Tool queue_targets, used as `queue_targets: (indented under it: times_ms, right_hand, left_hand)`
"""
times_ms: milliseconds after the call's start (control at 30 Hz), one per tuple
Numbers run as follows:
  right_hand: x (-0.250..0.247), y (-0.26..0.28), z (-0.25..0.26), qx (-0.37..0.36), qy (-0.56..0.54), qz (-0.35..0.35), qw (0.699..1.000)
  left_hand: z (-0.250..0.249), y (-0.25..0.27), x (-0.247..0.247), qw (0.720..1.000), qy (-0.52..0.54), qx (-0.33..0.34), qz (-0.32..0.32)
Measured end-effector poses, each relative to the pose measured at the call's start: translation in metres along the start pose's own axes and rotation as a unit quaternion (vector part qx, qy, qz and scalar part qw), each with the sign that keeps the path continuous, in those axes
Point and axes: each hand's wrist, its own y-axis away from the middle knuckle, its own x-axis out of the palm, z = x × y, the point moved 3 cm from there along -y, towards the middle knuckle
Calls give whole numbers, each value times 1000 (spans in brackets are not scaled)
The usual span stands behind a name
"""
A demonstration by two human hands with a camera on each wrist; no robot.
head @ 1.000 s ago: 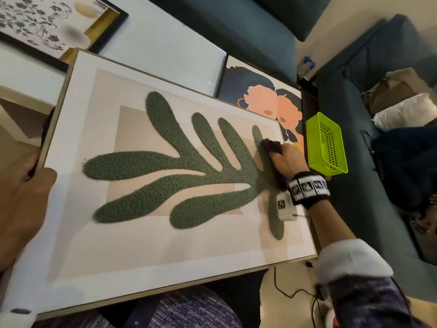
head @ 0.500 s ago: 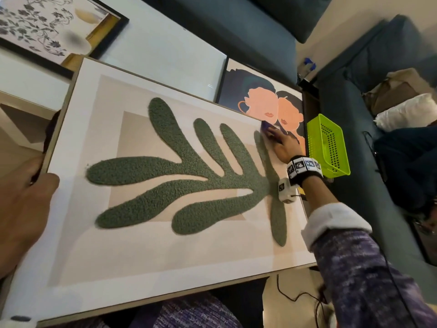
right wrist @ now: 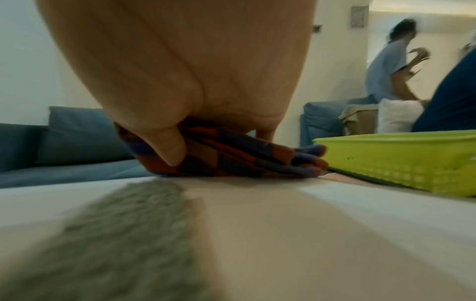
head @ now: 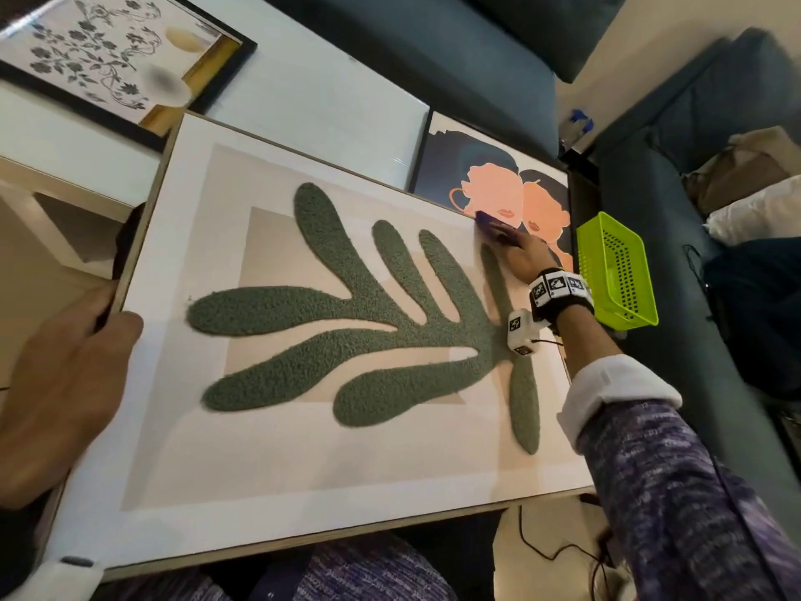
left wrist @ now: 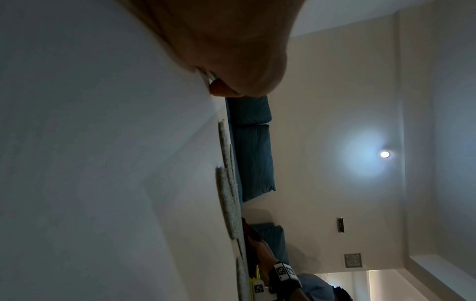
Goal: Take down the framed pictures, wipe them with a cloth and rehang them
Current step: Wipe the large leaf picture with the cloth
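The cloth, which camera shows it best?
The right wrist view: the cloth fills the middle, checked orange and blue, folded under the right hand and pressed on the leaf picture. The head view shows only a small purple edge past the fingers. The left wrist view shows a dark sliver far off.

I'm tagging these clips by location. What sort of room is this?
Most likely a home living room: a blue sofa with cushions, framed pictures laid flat for wiping, and a ceiling downlight.
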Motion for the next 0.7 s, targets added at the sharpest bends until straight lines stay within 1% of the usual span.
queue_targets:
  times_ms: [67,100,167,233,267,333,400,467,567,700]
  right_hand:
    - [-6,-1,-15,69,21,-32,997]
    - [-8,2,-18,89,27,-36,995]
    - [-6,9,-19,80,30,-18,996]
    - [-2,21,-18,42,25,7,999]
    - [1,29,-20,20,22,21,999]
    - [6,50,-28,-10,23,54,998]
    - [7,64,-39,-2,5,77,997]
    - [2,68,-43,24,-4,68,997]
    - [-7,58,-46,56,7,22,998]
    - [-6,53,-34,77,17,9,997]
  left_hand:
    - [1,2,4,999,27,-16,20]
    - [-4,4,4,999,30,-26,13]
    - [-20,11,-1,998,42,-38,11]
    - [-29,18,-5,996,60,-63,3]
    - [-35,22,-7,994,76,-79,11]
    - [-58,31,-15,991,98,-93,13]
    - [-74,42,-20,990,99,-100,15]
    - [-100,56,-25,991,97,-95,22]
    - [-123,64,-27,995,72,-71,21]
    - [-126,63,-27,996,62,-55,17]
